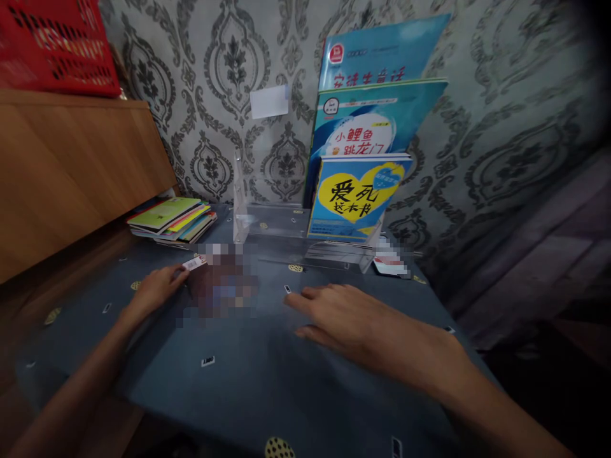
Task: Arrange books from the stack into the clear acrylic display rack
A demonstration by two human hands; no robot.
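Note:
My left hand (156, 289) pinches the corner of a flat item with a barcode, probably a book (224, 286); most of its cover is blurred out by blocks. Over the middle of the table, my right hand (334, 312) is held palm down, thumb and forefinger apart, with nothing in it. Behind both hands stands a clear plastic tiered book rack (241, 222). Its right side bears a blue and yellow book (356, 203) in front, a teal book (363, 124) behind it, and a taller blue book (377, 54) at the back.
A stack of thin books (172, 219) lies at the table's back left. At the right, a partly blurred flat item (391, 257) lies beside the rack. A wooden cabinet (81, 172) carries a red basket (57, 48). Patterned wallpaper with a white card (270, 102) stands behind the blue tablecloth (229, 394).

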